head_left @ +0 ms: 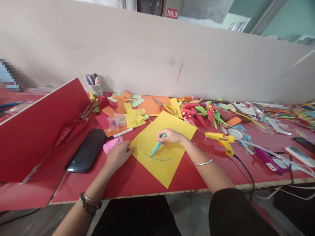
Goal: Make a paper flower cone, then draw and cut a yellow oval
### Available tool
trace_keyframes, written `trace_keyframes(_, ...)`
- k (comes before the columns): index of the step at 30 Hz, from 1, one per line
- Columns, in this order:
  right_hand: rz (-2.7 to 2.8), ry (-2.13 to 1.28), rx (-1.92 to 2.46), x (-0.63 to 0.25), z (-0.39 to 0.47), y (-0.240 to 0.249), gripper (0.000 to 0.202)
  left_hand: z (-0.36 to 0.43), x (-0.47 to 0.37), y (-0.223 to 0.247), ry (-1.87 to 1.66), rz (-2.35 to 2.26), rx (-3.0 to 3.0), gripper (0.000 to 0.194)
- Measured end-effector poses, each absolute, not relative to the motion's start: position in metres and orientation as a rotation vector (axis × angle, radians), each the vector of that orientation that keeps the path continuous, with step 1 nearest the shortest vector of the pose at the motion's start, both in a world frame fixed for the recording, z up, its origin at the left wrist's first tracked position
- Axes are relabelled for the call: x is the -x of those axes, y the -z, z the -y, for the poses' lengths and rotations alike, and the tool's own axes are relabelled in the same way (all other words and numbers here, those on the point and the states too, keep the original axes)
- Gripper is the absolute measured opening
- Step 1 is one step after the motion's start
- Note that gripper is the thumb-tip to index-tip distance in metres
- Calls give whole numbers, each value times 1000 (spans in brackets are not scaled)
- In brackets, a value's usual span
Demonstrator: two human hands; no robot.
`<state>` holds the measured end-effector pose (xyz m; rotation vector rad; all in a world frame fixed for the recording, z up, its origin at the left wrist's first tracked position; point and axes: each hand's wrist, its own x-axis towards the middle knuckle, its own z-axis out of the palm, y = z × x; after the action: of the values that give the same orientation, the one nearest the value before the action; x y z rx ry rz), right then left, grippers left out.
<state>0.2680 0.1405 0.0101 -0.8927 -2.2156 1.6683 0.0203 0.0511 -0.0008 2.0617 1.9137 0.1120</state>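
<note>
A sheet of yellow paper (169, 131) lies turned cornerwise on the red table, with a curved dark line drawn on its lower half. My right hand (169, 136) is closed around a turquoise marker (155, 149), whose tip touches the paper at the line's left part. My left hand (119, 154) rests at the sheet's left corner, thumb and forefinger apart, holding nothing. Just behind it lies a pink object (110, 145), partly covered by the hand. A white pen (123, 132) with a black end lies beyond.
A black phone (86, 150) lies left, beside an upright red board (44, 131). Paper scraps (134, 116), yellow-handled scissors (169, 108) and a pen cup (95, 88) stand or lie behind. To the right are a yellow glue gun (221, 139), its cable, and rolled paper cones (200, 114).
</note>
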Motion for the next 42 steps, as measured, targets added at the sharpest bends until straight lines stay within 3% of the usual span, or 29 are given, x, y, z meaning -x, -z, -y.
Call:
trace_keyframes(8, 2236, -1690, 879, -255, -153, -3, 28, -49, -19, 3, -87, -1925, -2060, 24)
trace_keyframes(17, 1931, -1314, 1068, -265, -145, 11, 26, -46, -18, -2, -115, -1902, -2060, 24)
trace_keyframes(27, 2222, -1614, 923, -270, -138, -1, 26, -43, -19, -3, -160, -1869, -2056, 24)
trace_keyframes(37, 1839, -1166, 1146, -263, -151, 14, 26, -43, -18, -3, -141, -1857, -1998, 24)
trace_keyframes(42, 1882, -1251, 1110, -285, -136, 3, 23, -35, -22, -5, -126, -1848, -1967, 30)
